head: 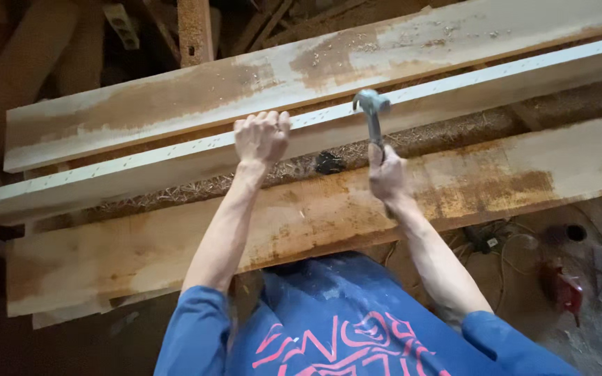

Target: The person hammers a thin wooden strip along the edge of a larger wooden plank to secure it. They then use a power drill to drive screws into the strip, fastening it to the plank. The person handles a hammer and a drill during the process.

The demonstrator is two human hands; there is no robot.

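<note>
My left hand (262, 136) grips the edge of a long white strip (141, 163) that has a row of small holes and runs slantwise across the view. My right hand (387, 175) is closed around the handle of a hammer (371, 111), whose grey metal head is raised against the white strip just right of my left hand. Rust-stained wooden planks lie on either side of the strip: one beyond it (175, 104) and one nearer to me (141, 244). Both arms wear blue sleeves.
Straw-like fibre (454, 129) fills the gap between the strip and the near plank, with a small dark object (329, 163) in it. A red tool (562, 287) and cables (496, 244) lie on the dusty floor at the lower right. Dark timbers (193, 28) stand behind.
</note>
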